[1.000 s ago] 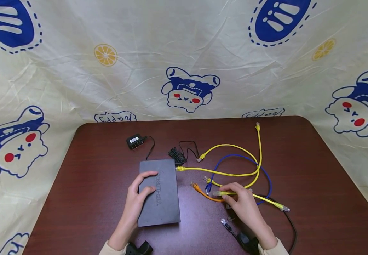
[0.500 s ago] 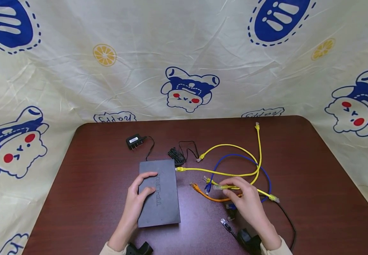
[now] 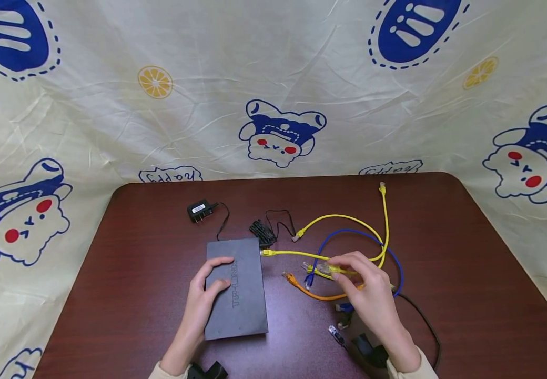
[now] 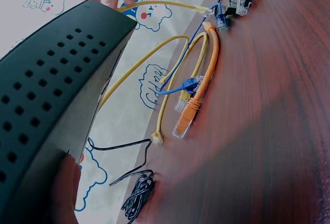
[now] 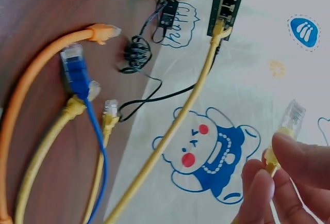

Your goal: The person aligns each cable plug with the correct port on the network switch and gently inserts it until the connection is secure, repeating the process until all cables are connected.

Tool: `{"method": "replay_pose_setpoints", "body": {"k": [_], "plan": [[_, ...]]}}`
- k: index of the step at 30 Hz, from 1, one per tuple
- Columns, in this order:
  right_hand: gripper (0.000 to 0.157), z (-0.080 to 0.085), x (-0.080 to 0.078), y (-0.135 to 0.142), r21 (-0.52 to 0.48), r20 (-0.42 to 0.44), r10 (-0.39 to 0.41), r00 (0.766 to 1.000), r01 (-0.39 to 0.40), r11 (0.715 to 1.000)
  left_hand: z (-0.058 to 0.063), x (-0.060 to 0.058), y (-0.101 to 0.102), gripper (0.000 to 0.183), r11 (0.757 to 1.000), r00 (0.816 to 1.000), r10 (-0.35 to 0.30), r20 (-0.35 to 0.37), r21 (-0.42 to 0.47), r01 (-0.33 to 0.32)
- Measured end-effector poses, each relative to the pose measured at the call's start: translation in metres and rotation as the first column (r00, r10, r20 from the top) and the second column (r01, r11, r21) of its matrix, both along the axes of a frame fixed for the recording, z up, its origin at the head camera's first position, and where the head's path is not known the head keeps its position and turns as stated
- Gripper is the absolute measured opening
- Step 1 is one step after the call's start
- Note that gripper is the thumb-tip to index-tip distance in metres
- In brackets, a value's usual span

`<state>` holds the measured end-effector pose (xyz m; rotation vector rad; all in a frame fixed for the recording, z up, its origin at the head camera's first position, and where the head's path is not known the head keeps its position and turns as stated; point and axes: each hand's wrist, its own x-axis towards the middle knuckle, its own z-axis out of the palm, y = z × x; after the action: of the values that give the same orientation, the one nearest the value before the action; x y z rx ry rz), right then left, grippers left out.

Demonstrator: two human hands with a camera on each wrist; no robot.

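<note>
My left hand grips a dark grey TP-Link network switch by its left side, thumb and forefinger on the top. In the right wrist view, a yellow cable is plugged into the end port of the switch's port row; other ports beside it are bare. My right hand, to the right of the switch, pinches a second yellow network cable just behind its clear plug. That plug is apart from the switch and points towards its side. The cable's far end is mostly hidden behind the hand.
An orange cable, a blue cable and further yellow plugs lie around my right hand. Black cable plugs lie nearer the front. Behind the switch are a black power adapter and its bundled cord.
My right hand has moved slightly away from me with the yellow cable, and its plug now tilts upward. The cable's trailing end has gone behind the hand. My left hand stays almost still.
</note>
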<state>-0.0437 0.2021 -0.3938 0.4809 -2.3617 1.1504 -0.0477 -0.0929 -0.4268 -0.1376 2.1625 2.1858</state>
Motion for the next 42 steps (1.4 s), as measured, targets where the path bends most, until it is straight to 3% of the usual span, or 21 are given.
{"method": "replay_pose_setpoints", "body": {"k": [6,15,19,24,27,35,42], "plan": [[0.039,0.007,-0.002,-0.005,0.008,-0.012,0.031,0.999,-0.030,1.000,0.001,0.001,0.001,0.040,1.000,1.000,0.001,0.009,0.008,-0.001],[0.042,0.006,-0.008,-0.014,0.053,-0.047,0.042,0.998,-0.040,0.998,0.000,0.002,0.001,0.040,1.000,1.000,-0.010,-0.005,0.027,0.010],[0.041,0.003,-0.011,-0.015,-0.036,0.030,0.110,0.993,-0.109,0.993,0.001,0.003,0.001,0.040,0.999,1.000,-0.015,-0.006,0.032,0.015],[0.032,0.000,-0.010,-0.016,-0.208,0.164,0.218,0.962,-0.183,0.961,0.003,0.003,0.002,0.040,0.999,1.000,-0.016,-0.004,0.031,0.017],[0.028,0.000,-0.009,-0.017,-0.233,0.187,0.239,0.953,-0.193,0.953,0.002,0.003,0.002,0.040,0.999,1.000,-0.016,-0.007,0.032,0.016],[0.035,0.001,-0.009,-0.021,-0.122,0.032,0.180,0.983,-0.175,0.977,0.002,0.002,0.002,0.040,0.999,1.000,-0.011,0.002,0.037,0.011],[0.039,0.000,-0.016,-0.026,-0.068,-0.037,0.191,0.981,-0.194,0.979,0.004,0.002,0.002,0.040,0.999,1.000,-0.012,0.004,0.045,0.011]]}}
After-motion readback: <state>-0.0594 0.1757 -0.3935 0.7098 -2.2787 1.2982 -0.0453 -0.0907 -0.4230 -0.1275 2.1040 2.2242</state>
